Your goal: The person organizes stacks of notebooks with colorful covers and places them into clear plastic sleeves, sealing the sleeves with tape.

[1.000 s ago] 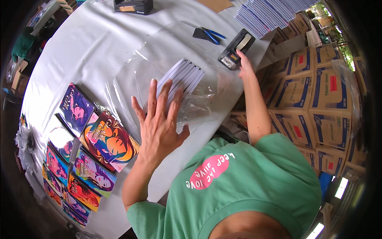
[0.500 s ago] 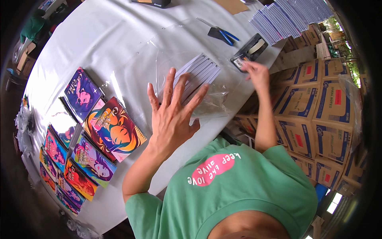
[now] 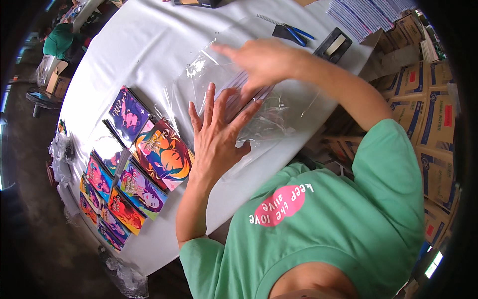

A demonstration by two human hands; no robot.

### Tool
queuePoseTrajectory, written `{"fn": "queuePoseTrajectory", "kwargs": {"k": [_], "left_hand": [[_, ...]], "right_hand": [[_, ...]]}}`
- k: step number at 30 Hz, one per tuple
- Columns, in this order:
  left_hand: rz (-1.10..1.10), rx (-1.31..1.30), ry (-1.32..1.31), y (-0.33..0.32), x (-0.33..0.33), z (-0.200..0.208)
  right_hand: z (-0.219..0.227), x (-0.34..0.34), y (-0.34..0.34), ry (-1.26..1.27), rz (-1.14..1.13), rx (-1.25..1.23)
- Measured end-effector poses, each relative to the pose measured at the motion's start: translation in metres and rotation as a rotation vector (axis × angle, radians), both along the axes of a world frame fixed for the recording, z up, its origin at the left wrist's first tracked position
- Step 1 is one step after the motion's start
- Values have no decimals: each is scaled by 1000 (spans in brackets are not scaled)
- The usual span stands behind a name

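Observation:
My left hand [image 3: 216, 144] lies with its fingers spread over a stack of white-edged notebooks [image 3: 237, 81]. Clear plastic film [image 3: 269, 117] lies around the stack, shiny and wrinkled on the near right side. Above the far part of the film, my right hand [image 3: 264, 62] reaches across with its index finger stretched out to the left and its thumb apart. It is slightly blurred, and its other fingers are mostly hidden. If a thin strip of tape is on it, I cannot make it out. A black tape dispenser [image 3: 332, 46] stands by the table's right edge.
Colourful spiral notebooks [image 3: 164, 157] lie in rows at left on the white-covered table [image 3: 144, 55]. Blue-handled pliers [image 3: 298, 36] lie at the far side. Stacked spiral-bound books [image 3: 363, 17] stand back right, with cardboard boxes [image 3: 411, 107] beyond the edge. A person [image 3: 59, 41] is far left.
My right hand has moved left from the tape dispenser to above the plastic film. My left hand stays spread over the stack. The whole view has shifted somewhat.

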State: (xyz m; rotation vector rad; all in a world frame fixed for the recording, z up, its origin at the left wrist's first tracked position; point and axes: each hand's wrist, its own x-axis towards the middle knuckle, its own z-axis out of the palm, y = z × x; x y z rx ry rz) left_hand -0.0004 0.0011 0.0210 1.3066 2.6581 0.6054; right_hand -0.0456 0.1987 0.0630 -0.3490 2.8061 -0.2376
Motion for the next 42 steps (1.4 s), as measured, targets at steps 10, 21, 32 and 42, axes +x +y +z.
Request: {"fn": "queuePoseTrajectory", "kwargs": {"k": [10, 21, 32, 42], "left_hand": [[272, 653, 305, 30, 11, -16], [370, 389, 340, 15, 21, -29], [563, 691, 186, 10, 18, -58], [701, 625, -305, 9, -24, -28]], "right_hand": [[-84, 48, 36, 373, 216, -1017], [19, 38, 47, 446, 319, -1506], [-81, 55, 29, 168, -47, -1234], [-69, 3, 25, -131, -283, -1472]]}}
